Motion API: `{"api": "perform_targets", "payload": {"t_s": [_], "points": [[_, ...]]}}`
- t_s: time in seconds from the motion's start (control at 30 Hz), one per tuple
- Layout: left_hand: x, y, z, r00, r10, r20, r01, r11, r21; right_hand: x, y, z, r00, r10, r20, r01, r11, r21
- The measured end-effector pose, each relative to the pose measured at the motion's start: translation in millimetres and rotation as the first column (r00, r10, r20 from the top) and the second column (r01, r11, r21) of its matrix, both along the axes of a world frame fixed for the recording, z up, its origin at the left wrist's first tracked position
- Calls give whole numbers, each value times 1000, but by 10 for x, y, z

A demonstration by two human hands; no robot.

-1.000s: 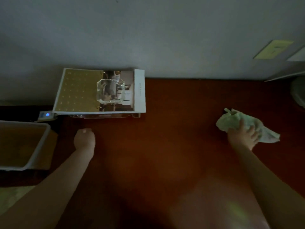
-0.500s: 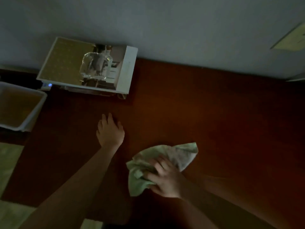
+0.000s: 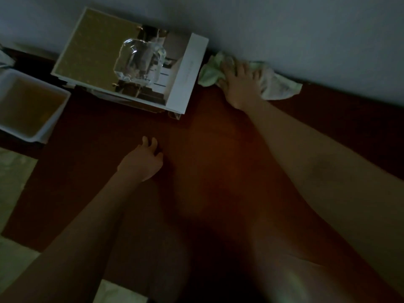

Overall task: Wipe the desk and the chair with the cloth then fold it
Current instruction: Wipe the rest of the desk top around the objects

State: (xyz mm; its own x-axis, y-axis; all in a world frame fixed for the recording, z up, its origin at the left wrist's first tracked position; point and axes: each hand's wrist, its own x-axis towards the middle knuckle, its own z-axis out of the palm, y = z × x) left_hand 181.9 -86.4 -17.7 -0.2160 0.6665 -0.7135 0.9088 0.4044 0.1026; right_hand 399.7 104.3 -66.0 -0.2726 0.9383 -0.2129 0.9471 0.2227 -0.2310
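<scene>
The pale green cloth (image 3: 277, 86) lies crumpled on the dark red-brown desk (image 3: 218, 160), at its back edge against the wall. My right hand (image 3: 239, 84) presses down on the cloth with its fingers spread over it, just right of the white book. My left hand (image 3: 143, 160) rests on the desk nearer to me, its fingers loosely bent, and holds nothing. No chair is in view.
A large white-and-gold book (image 3: 188, 73) lies at the back left of the desk with a clear glass block (image 3: 140, 60) on top. A white bin (image 3: 30, 108) stands left of the desk. The grey wall (image 3: 284, 29) runs along the desk's back edge.
My right hand has swept the cloth from the near middle of the desk to the back edge beside the book. My left hand stayed on the desk.
</scene>
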Motion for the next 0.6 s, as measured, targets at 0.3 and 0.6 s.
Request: {"api": "perform_targets", "payload": {"t_s": [0.3, 0.6], "points": [[204, -35, 40, 985, 169, -46, -163, 980, 110, 82, -3294, -153, 845, 514, -151, -517, 856, 19], [1325, -415, -140, 1000, 11, -2, -10, 954, 300, 1558, -2210, -210, 964, 265, 12, -265, 962, 70]]}}
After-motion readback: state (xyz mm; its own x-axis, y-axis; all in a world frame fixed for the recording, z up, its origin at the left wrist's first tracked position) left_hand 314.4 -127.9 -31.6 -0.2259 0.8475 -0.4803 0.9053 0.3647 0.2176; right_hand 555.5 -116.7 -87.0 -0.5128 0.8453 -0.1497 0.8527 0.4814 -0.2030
